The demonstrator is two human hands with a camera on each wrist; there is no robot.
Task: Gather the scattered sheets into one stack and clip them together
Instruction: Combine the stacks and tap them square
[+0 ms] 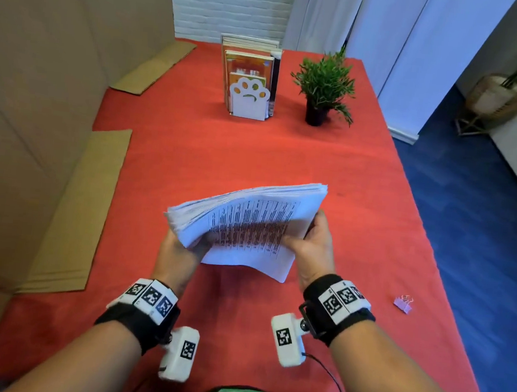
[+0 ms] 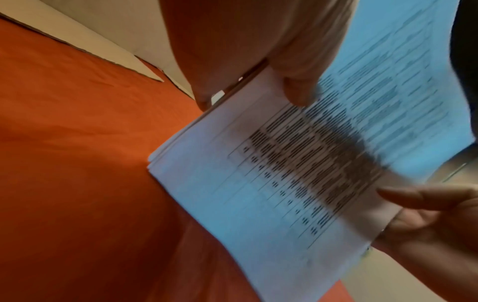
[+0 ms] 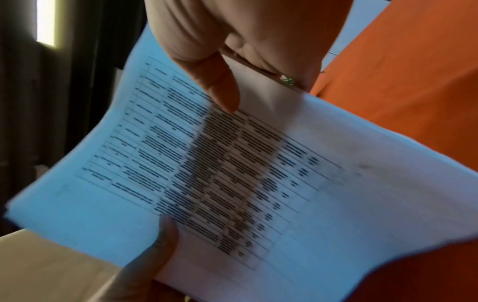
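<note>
We've got the stack of sheets (image 1: 250, 223) lifted off the red table (image 1: 255, 151), left hand (image 1: 179, 253) gripping one side, thumb on top, right hand (image 1: 312, 248) pinching the other. The far edges look fanned, so our call: stand it on edge, loosen both grips, tap it square. The pink binder clip (image 1: 404, 303) lies well apart, to our right.
</note>
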